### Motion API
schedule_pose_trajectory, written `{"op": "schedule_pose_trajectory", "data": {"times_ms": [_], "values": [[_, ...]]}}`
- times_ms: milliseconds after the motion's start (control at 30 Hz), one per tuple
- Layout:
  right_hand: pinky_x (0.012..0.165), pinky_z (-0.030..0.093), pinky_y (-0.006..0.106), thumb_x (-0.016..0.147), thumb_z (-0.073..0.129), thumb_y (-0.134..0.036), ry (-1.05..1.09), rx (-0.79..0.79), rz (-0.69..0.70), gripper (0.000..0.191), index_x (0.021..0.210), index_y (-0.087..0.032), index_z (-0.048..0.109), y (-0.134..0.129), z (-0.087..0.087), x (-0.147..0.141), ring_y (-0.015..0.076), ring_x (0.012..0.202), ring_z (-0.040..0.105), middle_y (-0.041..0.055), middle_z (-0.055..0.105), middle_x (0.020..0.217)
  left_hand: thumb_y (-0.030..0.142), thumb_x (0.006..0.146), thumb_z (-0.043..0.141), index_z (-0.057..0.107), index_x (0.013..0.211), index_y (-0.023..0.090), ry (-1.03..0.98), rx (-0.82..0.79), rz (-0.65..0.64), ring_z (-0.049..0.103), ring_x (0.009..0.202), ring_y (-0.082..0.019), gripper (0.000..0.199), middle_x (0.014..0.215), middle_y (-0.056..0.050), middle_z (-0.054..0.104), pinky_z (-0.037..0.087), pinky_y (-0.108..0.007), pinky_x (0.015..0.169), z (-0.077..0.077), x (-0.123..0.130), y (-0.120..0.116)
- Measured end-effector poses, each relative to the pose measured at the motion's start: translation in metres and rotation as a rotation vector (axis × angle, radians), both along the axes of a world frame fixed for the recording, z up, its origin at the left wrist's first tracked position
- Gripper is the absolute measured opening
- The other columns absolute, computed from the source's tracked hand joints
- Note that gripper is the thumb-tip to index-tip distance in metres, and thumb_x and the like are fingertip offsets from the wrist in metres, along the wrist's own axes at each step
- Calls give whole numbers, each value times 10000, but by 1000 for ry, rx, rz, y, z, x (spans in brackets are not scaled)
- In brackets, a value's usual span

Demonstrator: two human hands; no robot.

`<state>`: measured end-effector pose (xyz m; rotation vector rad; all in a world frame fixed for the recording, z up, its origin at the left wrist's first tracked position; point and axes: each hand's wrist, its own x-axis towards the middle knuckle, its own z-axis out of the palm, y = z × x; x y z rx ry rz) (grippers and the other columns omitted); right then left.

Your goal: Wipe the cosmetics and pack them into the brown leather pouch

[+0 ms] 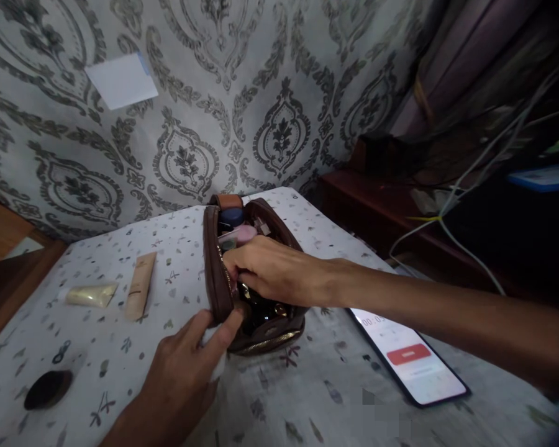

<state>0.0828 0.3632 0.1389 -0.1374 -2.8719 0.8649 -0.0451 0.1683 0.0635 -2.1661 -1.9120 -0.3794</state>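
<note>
A brown zip bag [213,267] lies unzipped on the patterned white cloth, with a pink item [245,233], a dark blue round item [231,216] and shiny black things [261,308] inside. My right hand [279,270] reaches into its middle; the fingertips are partly hidden among the contents, so any hold is unclear. At the near left edge of the bag, my left hand [190,360] has its fingers bent around something white [218,366], and its index fingertip touches the bag's opening.
Left of the bag lie a beige tube [140,287], a pale yellow tube [91,295] and a dark oval item [48,389]. A lit phone [410,357] lies under my right forearm. White cables [470,167] hang over a dark red surface [354,198] at the right.
</note>
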Motion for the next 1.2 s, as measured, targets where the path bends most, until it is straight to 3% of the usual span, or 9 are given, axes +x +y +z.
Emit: {"op": "schedule_pose_trajectory", "data": {"times_ms": [133, 267, 400, 633, 800, 1000, 1200], "values": [[641, 367, 230, 745, 512, 80, 53, -41, 10, 242, 739, -139, 614, 0, -4, -5, 120, 700, 552, -11, 625, 713, 66, 644, 508, 386, 1419, 310, 124, -273, 135, 684, 819, -212, 822, 1069, -65, 650, 559, -278, 619, 25, 13, 8], [627, 359, 214, 742, 585, 53, 68, -83, 57, 195, 746, -141, 600, 1, -1, -4, 100, 669, 534, -39, 600, 693, 123, 773, 556, 528, 1323, 232, 316, -630, 272, 714, 691, -253, 561, 875, -85, 717, 564, -326, 573, 58, 34, 29], [609, 350, 214, 763, 650, -12, 57, -82, 61, 134, 763, -139, 608, 1, -3, -3, 94, 632, 512, -46, 578, 677, 62, 821, 505, 593, 1236, 135, 352, -742, 245, 721, 634, -267, 431, 725, -101, 728, 562, -335, 574, 76, 42, 44], [618, 352, 231, 784, 645, -36, 63, 1, 51, 96, 798, -131, 649, 5, -11, 0, 112, 665, 537, -11, 624, 734, -36, 763, 452, 576, 1250, 103, 322, -790, 117, 726, 697, -299, 522, 745, -92, 733, 563, -396, 629, 82, 35, 44], [627, 371, 242, 814, 655, -92, 48, 45, 52, 38, 805, -127, 666, 4, -7, 3, 134, 705, 568, 18, 647, 775, -62, 741, 416, 494, 1341, 126, 217, -829, 139, 715, 798, -251, 633, 911, -103, 735, 561, -364, 682, 86, 37, 43], [582, 356, 263, 797, 625, -57, 7, 231, -25, 81, 748, -117, 649, -1, 0, 11, 152, 650, 553, 43, 625, 713, -53, 713, 440, 381, 1451, 194, 181, -810, 155, 694, 943, -266, 780, 1137, -130, 680, 577, -413, 769, 73, 35, 38], [600, 394, 259, 799, 605, -46, -16, 236, -73, 97, 773, -121, 660, -7, 5, 23, 156, 670, 571, 52, 631, 740, -59, 708, 425, 312, 1495, 202, 138, -748, 169, 673, 1000, -283, 836, 1164, -142, 660, 578, -450, 787, 65, 35, 35]]}}
